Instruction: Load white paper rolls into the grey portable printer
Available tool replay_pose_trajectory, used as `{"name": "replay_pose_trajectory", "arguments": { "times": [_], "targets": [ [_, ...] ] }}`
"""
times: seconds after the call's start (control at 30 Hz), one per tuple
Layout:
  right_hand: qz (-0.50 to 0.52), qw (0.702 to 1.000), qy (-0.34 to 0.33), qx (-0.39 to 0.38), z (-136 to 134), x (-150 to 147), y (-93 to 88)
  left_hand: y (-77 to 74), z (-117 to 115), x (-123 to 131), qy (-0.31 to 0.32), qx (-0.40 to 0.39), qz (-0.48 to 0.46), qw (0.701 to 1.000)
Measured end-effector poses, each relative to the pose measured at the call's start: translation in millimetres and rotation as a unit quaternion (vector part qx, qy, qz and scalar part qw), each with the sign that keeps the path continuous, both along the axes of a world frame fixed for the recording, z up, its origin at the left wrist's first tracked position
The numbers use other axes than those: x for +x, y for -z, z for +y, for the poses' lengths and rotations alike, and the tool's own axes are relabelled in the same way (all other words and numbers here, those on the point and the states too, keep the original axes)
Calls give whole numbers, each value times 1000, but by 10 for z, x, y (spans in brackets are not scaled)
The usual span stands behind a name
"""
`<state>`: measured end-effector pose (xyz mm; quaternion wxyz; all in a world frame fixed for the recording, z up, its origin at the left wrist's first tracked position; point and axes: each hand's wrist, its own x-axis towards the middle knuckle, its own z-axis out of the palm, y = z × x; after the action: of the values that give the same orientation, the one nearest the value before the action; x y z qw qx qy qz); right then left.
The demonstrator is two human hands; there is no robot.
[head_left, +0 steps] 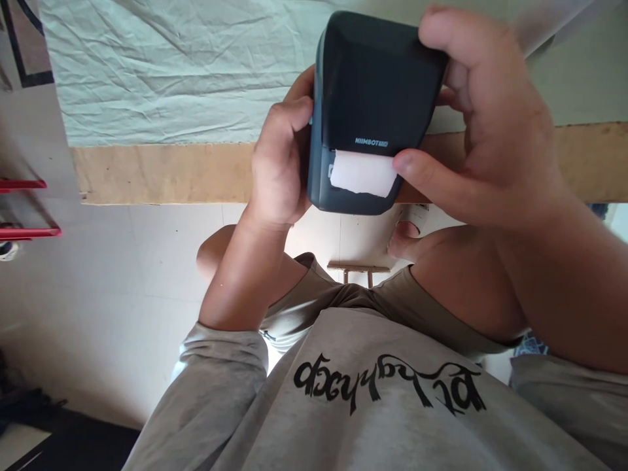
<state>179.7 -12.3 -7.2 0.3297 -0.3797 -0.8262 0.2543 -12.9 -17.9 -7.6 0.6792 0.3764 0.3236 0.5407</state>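
A dark label printer [380, 85] with "NIIMBOT" on its lid is held up over the table edge. From its front slot hangs a short piece of white label paper [363, 173] with a torn lower edge. Wrapped around the printer's left side is my left hand [282, 154], its thumb against the casing. My right hand [500, 118] is on the other side, with one digit at the upper right corner and another touching the right end of the paper. The remaining right fingers are partly hidden behind the printer. Its lid looks closed.
A pale green cloth [171, 72] covers the table, with a bare wooden edge [167, 175] along the front. Red bars [29, 233] stand at the far left. Below are my lap and a small wooden piece [358, 267] on the light floor.
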Motion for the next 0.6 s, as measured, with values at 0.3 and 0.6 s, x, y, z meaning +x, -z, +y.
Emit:
{"name": "replay_pose_trajectory", "arguments": {
  "times": [0.3,0.6],
  "targets": [
    [2,999,-28,-34,59,63,31,-38,20,3,-20,-25,26,999],
    [25,995,-34,-90,52,-28,-41,-53,38,67,-65,-59,-18,996]
  ]
}}
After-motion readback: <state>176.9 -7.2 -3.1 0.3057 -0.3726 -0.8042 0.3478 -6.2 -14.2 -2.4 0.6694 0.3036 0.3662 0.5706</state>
